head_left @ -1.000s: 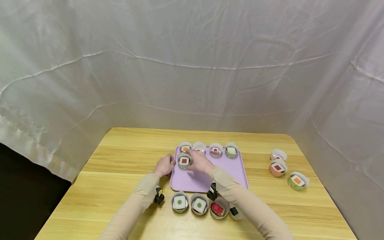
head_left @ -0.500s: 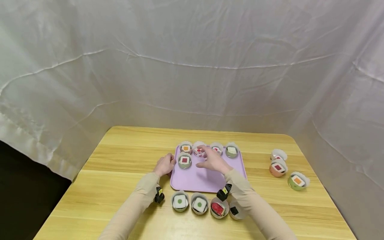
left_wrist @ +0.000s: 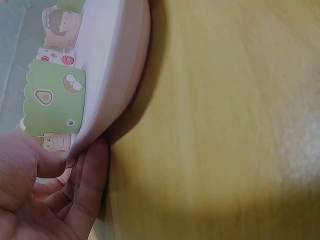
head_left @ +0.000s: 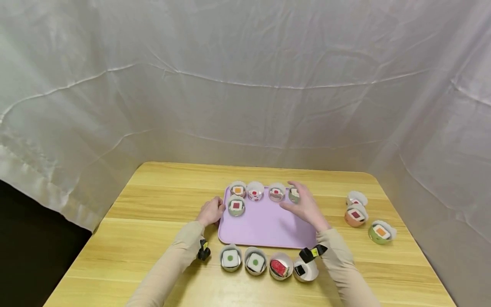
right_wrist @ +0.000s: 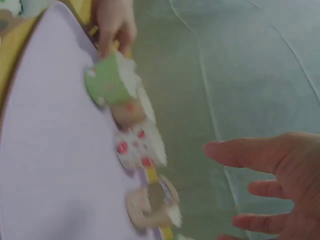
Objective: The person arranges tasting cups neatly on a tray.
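My left hand (head_left: 210,212) pinches the left rim of a lilac tray (head_left: 257,230); in the left wrist view the thumb lies on top and fingers (left_wrist: 90,190) curl beneath. On the tray, a green paper cup (head_left: 236,206) holds a toy sushi piece with a dark red centre. Behind it runs a row of similar cups, including one with an orange centre (head_left: 238,189) and two with red centres. My right hand (head_left: 307,207) holds nothing, its thumb and fingers spread above the tray's right side. It partly covers the back-right cup (head_left: 293,195).
In front of the tray stand two cups with green-centred sushi (head_left: 230,258), a red-topped one (head_left: 279,266) and a dark-centred one (head_left: 305,270). At the right are an orange cup (head_left: 355,215), another behind it and a green cup (head_left: 381,231). A pale curtain (head_left: 245,106) encloses the table.
My right hand has let go of the green cup with the dark red centre and moved right across the tray. The left hand stays on the rim.
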Demonstrator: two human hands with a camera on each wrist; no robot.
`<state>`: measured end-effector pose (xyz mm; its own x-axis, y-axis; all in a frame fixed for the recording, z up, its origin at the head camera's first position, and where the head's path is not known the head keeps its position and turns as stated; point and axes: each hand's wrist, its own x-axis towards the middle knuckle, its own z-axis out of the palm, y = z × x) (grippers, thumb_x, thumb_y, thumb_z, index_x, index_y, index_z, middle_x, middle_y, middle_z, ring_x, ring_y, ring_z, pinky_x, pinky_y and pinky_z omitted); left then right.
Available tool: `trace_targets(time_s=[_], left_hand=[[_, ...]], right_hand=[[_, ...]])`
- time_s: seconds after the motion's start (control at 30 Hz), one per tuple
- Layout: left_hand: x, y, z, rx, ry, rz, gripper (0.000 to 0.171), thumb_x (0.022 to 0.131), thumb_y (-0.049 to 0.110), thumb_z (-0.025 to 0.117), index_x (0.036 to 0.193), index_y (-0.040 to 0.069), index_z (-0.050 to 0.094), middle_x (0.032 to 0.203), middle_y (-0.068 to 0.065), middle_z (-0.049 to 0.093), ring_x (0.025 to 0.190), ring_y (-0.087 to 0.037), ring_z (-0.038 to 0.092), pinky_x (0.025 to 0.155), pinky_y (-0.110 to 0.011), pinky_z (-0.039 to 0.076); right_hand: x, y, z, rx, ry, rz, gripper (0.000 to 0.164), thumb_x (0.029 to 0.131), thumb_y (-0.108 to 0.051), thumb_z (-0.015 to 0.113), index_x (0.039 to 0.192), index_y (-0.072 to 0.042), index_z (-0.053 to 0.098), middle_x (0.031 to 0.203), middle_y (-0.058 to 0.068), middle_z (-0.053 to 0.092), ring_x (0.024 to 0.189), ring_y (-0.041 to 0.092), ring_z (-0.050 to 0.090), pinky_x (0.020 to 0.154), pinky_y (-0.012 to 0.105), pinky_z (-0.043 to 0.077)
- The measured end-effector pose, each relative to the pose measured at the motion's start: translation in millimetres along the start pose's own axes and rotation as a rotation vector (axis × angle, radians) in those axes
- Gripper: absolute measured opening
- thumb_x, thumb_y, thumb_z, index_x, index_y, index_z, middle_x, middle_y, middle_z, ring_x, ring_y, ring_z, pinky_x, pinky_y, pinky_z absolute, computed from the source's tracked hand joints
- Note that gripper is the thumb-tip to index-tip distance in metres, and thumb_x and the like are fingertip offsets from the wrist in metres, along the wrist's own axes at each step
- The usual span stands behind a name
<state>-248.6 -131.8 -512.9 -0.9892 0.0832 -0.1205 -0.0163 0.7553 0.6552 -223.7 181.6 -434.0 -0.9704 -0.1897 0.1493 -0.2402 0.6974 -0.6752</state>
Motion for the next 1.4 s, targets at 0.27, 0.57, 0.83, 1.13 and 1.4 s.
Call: trace_targets(time_s=[0.27, 0.57, 0.83, 1.13, 1.4], left_hand=[[-0.6, -1.3, -0.7, 0.008, -0.002, -0.001, 0.013, 0.103, 0.016, 0.051, 0.103, 0.005, 0.058, 0.077, -0.01, 0.065, 0.056, -0.016, 0.061, 0.051, -0.024, 0.047], [-0.7, -0.8, -1.1, 0.016, 0.002, 0.002, 0.014, 0.103, 0.016, 0.051, 0.103, 0.005, 0.058, 0.078, -0.011, 0.065, 0.059, -0.016, 0.061, 0.053, -0.024, 0.047], [-1.0, 0.1, 0.1, 0.007, 0.009, 0.001, 0.014, 0.103, 0.016, 0.051, 0.103, 0.004, 0.058, 0.079, -0.011, 0.065, 0.059, -0.016, 0.061, 0.053, -0.024, 0.047], [-0.5, 1.7, 0.1, 0.021, 0.025, 0.024, 0.014, 0.102, 0.016, 0.052, 0.102, 0.004, 0.059, 0.081, -0.012, 0.066, 0.062, -0.018, 0.061, 0.057, -0.026, 0.048], [0.3, 2.2, -0.7, 0.006, 0.02, 0.012, 0.014, 0.103, 0.016, 0.051, 0.102, 0.004, 0.058, 0.08, -0.012, 0.066, 0.059, -0.017, 0.061, 0.054, -0.025, 0.048]], right_hand=[[-20.9, 3.8, -51.3, 0.026, -0.011, 0.105, 0.087, 0.091, -0.028, 0.074, 0.156, 0.001, 0.025, 0.16, 0.033, 0.022, 0.147, 0.054, 0.022, 0.117, 0.071, 0.025], [-31.4, 26.0, -85.4, -0.056, -0.007, 0.194, 0.099, 0.092, -0.04, 0.07, 0.159, 0.002, 0.011, 0.161, 0.036, 0.015, 0.147, 0.057, 0.018, 0.117, 0.072, 0.023], [-30.9, 66.4, -99.8, -0.147, 0.04, 0.291, 0.098, 0.092, -0.039, 0.07, 0.157, 0.004, 0.011, 0.156, 0.043, 0.016, 0.14, 0.062, 0.022, 0.112, 0.074, 0.025], [-34.6, 102.4, -107.0, -0.277, 0.023, 0.422, 0.097, 0.091, -0.042, 0.067, 0.156, 0.005, 0.014, 0.15, 0.047, 0.021, 0.131, 0.067, 0.027, 0.102, 0.078, 0.024], [-30.1, 112.9, -103.3, -0.342, -0.017, 0.519, 0.092, 0.091, -0.043, 0.064, 0.156, 0.001, 0.015, 0.147, 0.044, 0.026, 0.129, 0.066, 0.027, 0.101, 0.078, 0.02]])
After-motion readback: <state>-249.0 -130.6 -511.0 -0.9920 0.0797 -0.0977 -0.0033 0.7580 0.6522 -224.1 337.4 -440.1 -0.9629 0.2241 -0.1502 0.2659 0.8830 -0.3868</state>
